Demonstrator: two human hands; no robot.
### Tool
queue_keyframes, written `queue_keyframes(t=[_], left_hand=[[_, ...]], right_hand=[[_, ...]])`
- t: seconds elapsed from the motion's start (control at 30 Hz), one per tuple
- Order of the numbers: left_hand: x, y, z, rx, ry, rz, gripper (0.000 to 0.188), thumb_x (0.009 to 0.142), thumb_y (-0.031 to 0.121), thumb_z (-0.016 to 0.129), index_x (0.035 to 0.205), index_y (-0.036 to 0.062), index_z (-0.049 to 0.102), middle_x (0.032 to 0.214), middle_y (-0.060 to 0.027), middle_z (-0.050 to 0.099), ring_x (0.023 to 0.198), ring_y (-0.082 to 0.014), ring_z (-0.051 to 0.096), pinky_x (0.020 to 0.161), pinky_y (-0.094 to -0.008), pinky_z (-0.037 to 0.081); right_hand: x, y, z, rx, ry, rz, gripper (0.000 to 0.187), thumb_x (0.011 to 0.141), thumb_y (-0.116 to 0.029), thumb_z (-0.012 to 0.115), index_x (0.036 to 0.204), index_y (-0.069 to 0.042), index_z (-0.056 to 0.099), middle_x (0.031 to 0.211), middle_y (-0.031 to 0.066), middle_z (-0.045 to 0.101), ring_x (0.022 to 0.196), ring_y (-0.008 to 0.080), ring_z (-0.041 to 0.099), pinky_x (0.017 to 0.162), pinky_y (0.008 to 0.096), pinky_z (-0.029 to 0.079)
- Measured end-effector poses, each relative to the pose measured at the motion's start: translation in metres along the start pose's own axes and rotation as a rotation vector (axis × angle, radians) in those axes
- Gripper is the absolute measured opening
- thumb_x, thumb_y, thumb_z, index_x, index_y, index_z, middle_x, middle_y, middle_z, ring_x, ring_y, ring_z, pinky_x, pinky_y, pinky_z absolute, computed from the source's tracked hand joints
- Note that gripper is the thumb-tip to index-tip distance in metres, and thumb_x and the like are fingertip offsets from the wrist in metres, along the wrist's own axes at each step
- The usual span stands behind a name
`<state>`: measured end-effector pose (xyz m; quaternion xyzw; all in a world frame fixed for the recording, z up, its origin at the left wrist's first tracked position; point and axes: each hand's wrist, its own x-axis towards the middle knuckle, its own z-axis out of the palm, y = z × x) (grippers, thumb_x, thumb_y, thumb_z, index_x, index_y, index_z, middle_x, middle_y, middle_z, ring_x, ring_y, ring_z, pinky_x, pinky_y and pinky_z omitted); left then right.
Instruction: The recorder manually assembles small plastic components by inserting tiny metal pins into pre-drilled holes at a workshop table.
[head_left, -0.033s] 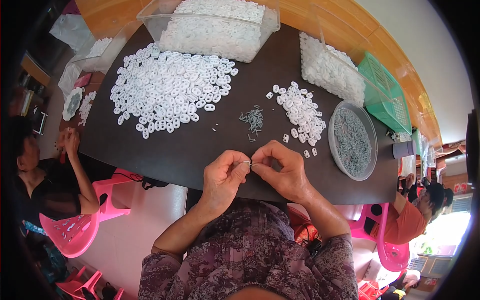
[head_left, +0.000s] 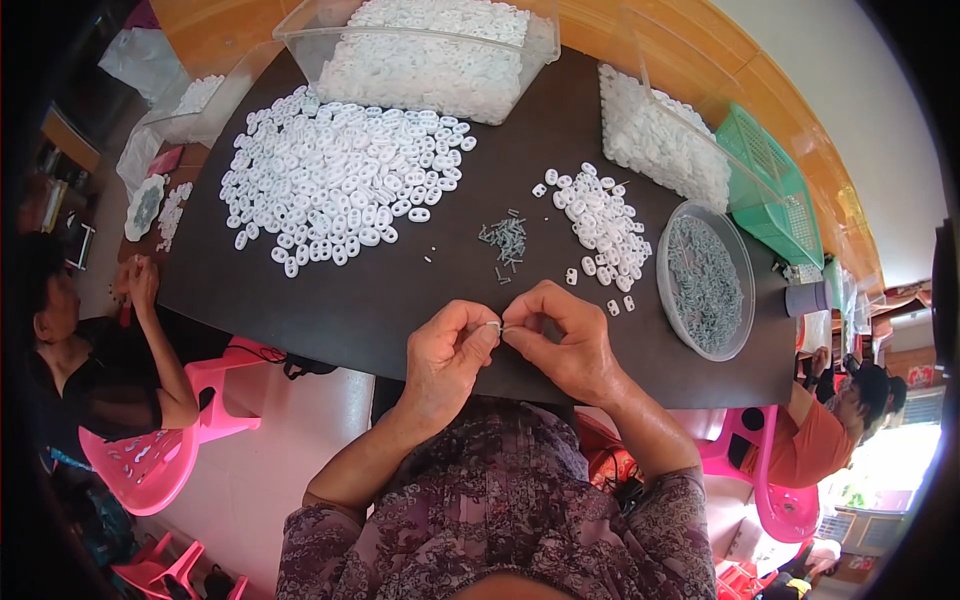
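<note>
My left hand (head_left: 452, 348) pinches a small white plastic piece (head_left: 494, 326) between thumb and fingertips, above the near edge of the dark table. My right hand (head_left: 562, 340) is closed in a pinch right against that piece; whatever its fingertips hold is too small to make out. Just beyond my hands lies a little heap of grey screws (head_left: 506, 240). A small pile of white two-holed plastic pieces (head_left: 605, 225) is spread to the right of the screws. At the left, a larger pile of white oval two-holed pieces (head_left: 340, 180) covers the tabletop.
Clear bins of white pieces (head_left: 425, 65) (head_left: 665, 135) stand along the back. A round tub of grey screws (head_left: 706, 282) sits at the right, near a green basket (head_left: 770, 190) and a grey cup (head_left: 808, 298). People sit at the left (head_left: 110, 350) and right (head_left: 815, 430).
</note>
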<state>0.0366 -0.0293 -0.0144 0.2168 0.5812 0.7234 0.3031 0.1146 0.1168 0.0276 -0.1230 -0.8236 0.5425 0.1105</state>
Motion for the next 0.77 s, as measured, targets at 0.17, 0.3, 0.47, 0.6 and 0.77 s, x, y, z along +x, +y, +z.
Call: queue_keyframes(t=[0.17,0.3,0.47,0.6,0.77], left_hand=[[-0.002,-0.001,0.007,0.150,0.056,0.087,0.009,0.092,0.008,0.059,0.093,-0.0005,0.059,0.079,-0.0004,0.058,0.063,-0.0054,0.052,0.054,-0.0195,0.043],[-0.001,-0.004,0.009,0.238,0.075,0.182,0.011,0.093,0.011,0.059,0.093,-0.0005,0.060,0.077,-0.0006,0.058,0.062,-0.0049,0.053,0.052,-0.0187,0.042],[-0.001,-0.001,0.009,0.147,0.072,0.110,0.006,0.091,0.005,0.059,0.091,-0.0009,0.060,0.078,-0.0012,0.058,0.061,-0.0059,0.053,0.053,-0.0195,0.044],[0.000,-0.001,0.008,-0.018,0.056,0.010,0.008,0.091,0.007,0.060,0.092,-0.0007,0.060,0.079,-0.0018,0.060,0.061,-0.0059,0.053,0.053,-0.0191,0.043],[0.002,-0.003,0.007,-0.176,0.047,-0.055,0.014,0.092,0.012,0.061,0.094,-0.0013,0.060,0.080,-0.0052,0.063,0.062,-0.0085,0.055,0.053,-0.0207,0.044]], right_hand=[[0.000,0.001,0.002,0.046,0.001,0.044,0.011,0.078,0.000,0.068,0.088,-0.001,0.065,0.078,-0.0004,0.056,0.069,0.0055,0.051,0.061,0.0218,0.042],[-0.003,0.003,0.004,0.118,0.031,0.106,0.011,0.078,0.000,0.068,0.088,-0.001,0.065,0.080,-0.0014,0.059,0.069,0.0037,0.051,0.060,0.0206,0.041],[-0.006,0.008,0.008,0.225,0.048,0.152,0.010,0.082,0.000,0.067,0.091,-0.001,0.064,0.084,-0.0010,0.063,0.075,0.0040,0.057,0.065,0.0198,0.046],[-0.008,0.009,0.008,0.267,0.060,0.135,0.009,0.083,-0.001,0.067,0.092,0.000,0.063,0.086,0.0005,0.063,0.079,0.0046,0.058,0.068,0.0200,0.048],[-0.005,0.027,-0.030,-0.191,0.240,-0.157,0.012,0.086,-0.001,0.061,0.097,-0.005,0.065,0.086,0.0057,0.065,0.075,0.0223,0.061,0.067,0.0311,0.048]])
